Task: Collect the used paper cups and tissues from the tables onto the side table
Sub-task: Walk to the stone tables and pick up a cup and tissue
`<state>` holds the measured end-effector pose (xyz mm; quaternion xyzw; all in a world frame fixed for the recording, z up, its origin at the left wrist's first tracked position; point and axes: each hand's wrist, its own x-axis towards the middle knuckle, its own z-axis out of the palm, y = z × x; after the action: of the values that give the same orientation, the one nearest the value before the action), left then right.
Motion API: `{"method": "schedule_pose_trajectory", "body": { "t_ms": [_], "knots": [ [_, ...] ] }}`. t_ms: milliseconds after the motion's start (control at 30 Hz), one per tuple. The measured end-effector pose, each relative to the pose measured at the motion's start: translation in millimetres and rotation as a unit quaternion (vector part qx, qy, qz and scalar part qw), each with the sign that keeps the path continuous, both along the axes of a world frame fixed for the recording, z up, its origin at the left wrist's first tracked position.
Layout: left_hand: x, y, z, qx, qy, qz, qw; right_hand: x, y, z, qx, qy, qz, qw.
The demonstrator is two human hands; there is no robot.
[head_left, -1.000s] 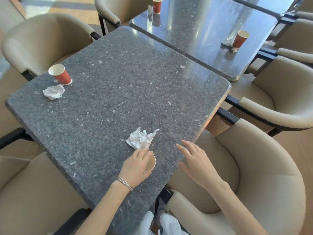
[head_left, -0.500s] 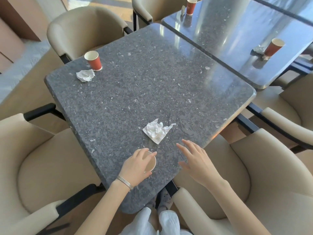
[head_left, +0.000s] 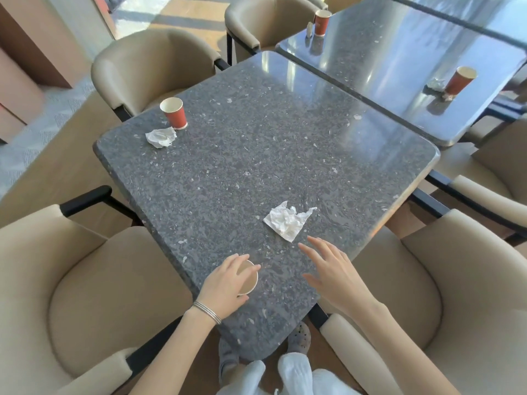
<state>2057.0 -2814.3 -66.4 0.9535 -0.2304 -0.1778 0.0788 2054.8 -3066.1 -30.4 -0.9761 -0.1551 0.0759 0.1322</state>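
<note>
My left hand [head_left: 228, 283] grips a paper cup [head_left: 248, 280] near the front corner of the grey stone table [head_left: 256, 155]; only the cup's rim and inside show. My right hand [head_left: 332, 269] hovers with fingers spread, just short of a crumpled white tissue [head_left: 286, 220]. At the table's far left stands a red paper cup [head_left: 174, 113] with another crumpled tissue [head_left: 160, 137] beside it. On the second table [head_left: 399, 58] behind stand a red cup [head_left: 459, 80] with a tissue [head_left: 435, 84] next to it, and a further red cup [head_left: 322, 22].
Beige padded armchairs ring the tables: one at the near left [head_left: 65, 295], one at the near right [head_left: 445, 295], one behind the far left [head_left: 151, 64]. Black chair arms [head_left: 85, 199] jut toward the table edges. My feet [head_left: 298, 337] show below the front corner.
The view has swung left and pulled back, bringing more of the left chairs into sight. My left hand keeps its hold on the cup; my right hand stays spread near the tissue.
</note>
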Motion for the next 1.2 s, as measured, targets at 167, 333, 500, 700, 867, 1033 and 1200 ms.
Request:
{"method": "schedule_pose_trajectory", "body": {
  "t_ms": [167, 333, 500, 700, 867, 1033, 1200],
  "knots": [
    [3.4, 40.6, 0.3, -0.007, 0.004, -0.046, 0.999, -14.1, 44.0, 2.2, 0.006, 0.003, -0.046, 0.999],
    [14.9, 79.4, 6.8, -0.012, -0.022, -0.096, 0.995, -25.4, 85.4, 9.6, 0.011, -0.004, -0.084, 0.996],
    [29.8, 101.7, 27.7, -0.044, -0.057, -0.087, 0.994, -28.8, 108.2, 20.5, -0.009, -0.002, -0.1, 0.995],
    [41.1, 102.2, 42.3, -0.066, -0.068, -0.077, 0.993, -17.4, 112.0, 33.3, -0.022, -0.001, -0.091, 0.996],
    [49.5, 96.3, 56.7, -0.036, -0.068, -0.077, 0.994, -3.7, 103.7, 44.3, -0.026, 0.0, -0.088, 0.996],
    [63.9, 85.5, 67.4, -0.035, -0.083, -0.067, 0.994, 5.3, 91.5, 52.4, -0.031, 0.006, -0.08, 0.996],
    [71.2, 66.3, 70.7, -0.046, -0.089, -0.068, 0.993, 14.3, 75.8, 60.2, -0.024, 0.004, -0.078, 0.997]
  ]
}}
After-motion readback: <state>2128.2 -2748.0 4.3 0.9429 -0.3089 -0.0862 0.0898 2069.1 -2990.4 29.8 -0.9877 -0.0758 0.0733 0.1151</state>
